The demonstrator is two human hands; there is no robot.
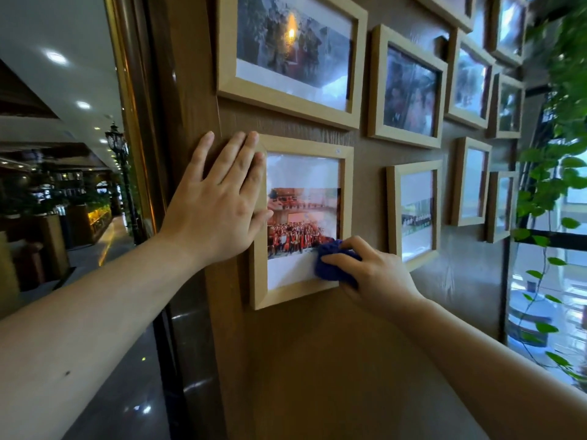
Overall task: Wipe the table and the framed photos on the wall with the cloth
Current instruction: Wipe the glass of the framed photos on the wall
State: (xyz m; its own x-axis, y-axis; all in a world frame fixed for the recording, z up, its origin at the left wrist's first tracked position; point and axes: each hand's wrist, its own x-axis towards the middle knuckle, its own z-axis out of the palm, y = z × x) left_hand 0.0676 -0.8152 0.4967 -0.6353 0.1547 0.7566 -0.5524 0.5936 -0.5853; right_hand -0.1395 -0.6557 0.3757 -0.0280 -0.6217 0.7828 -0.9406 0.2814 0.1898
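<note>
Your left hand (219,198) lies flat against the brown wall (317,360), fingers (236,154) spread and straight, gripping nothing. The palm covers the left rail of the lower-left framed photo (303,220); the fingertips reach just past that frame's top-left corner onto the bare wall.

Your right hand (371,271) holds the blue cloth (333,263), bunched into a wad. The fingers are curled and clamped around the cloth, the thumb across its front. The cloth is pressed on the glass at the frame's lower-right corner, over the white mat and touching the bottom-right edge of the print, a group photo with much red in it.

This frame is light wood and hangs slightly tilted, its bottom rail sloping up toward the right.

Other light-wood frames on the same wall:
- a large frame (290,55) directly above, with a bright glare spot on its glass;
- a medium frame (408,88) to the upper right;
- a frame (414,214) just right of your right hand, apart from it;
- several smaller frames (470,182) further right; their pictures are too blurred to read.

Green trailing vines (552,173) hang along the wall's right edge, in front of a window (546,300). Left of the wall, a dim hall with ceiling lights and a lamp post (119,160) shows. No table is in view.
</note>
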